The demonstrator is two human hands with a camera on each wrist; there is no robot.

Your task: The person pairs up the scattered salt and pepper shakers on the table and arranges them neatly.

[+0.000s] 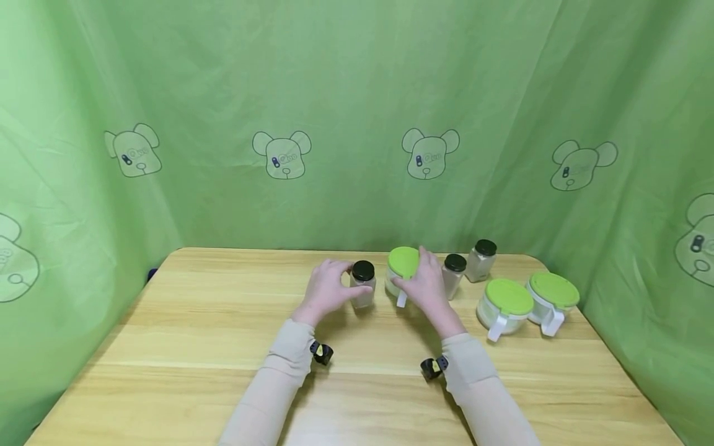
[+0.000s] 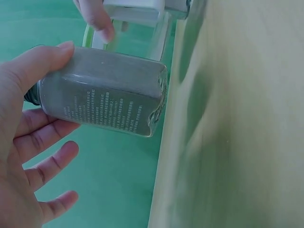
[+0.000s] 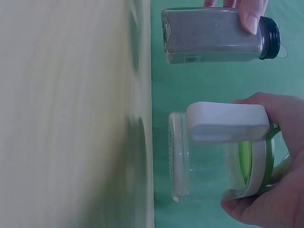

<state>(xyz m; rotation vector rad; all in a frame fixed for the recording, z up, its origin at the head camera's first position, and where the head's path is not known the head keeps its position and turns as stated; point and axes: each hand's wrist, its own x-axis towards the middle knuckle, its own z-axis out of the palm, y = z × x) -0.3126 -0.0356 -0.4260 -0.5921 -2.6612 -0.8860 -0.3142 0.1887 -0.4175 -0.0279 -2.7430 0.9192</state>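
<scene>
My left hand (image 1: 328, 290) pinches a square glass spice jar (image 1: 363, 297) with a black screw lid, thumb on one side and fingers on the other near its neck. Greyish powder fills this jar, and white print shows on its side in the left wrist view. To its right, my right hand (image 1: 426, 286) grips a round clear seasoning pot (image 3: 204, 164) around its green lid (image 1: 404, 260). The pot's white handle (image 3: 228, 122) points toward me. Both containers stand upright, their bases close to the tabletop, a short gap between them.
Just right of my right hand stands a second black-lidded spice jar (image 1: 453, 282), with another jar (image 1: 481, 261) behind it. Two more green-lidded pots, one nearer (image 1: 504, 305) and one farther right (image 1: 552, 297), sit near the wooden table's (image 1: 223, 347) right edge. Green curtains (image 1: 357, 93) surround it.
</scene>
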